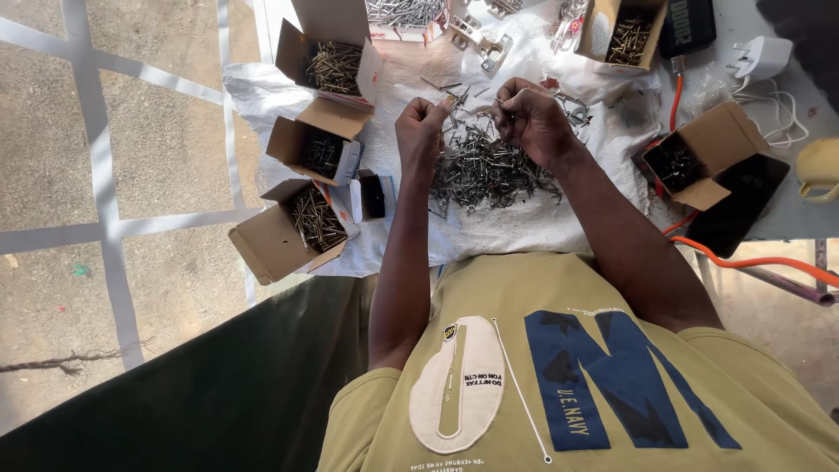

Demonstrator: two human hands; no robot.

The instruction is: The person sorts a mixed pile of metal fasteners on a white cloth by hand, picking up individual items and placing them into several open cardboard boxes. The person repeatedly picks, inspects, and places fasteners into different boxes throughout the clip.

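Note:
A loose heap of dark screws (486, 168) lies on a white cloth (516, 229) spread over the table. My left hand (421, 128) hovers over the heap's left side, fingers pinched on a few screws. My right hand (533, 118) is just above the heap's far right, fingers curled around several screws. The two hands are close together, a small gap between them.
Three open cardboard boxes of screws (315, 218) (322, 150) (334, 66) line the cloth's left edge, and a small empty box (373, 195) sits beside them. More boxes (625, 37) (686, 162) stand at right. Metal hinges (481, 37), a white charger (757, 58), a dark phone (738, 205) and an orange cable (752, 260) lie nearby.

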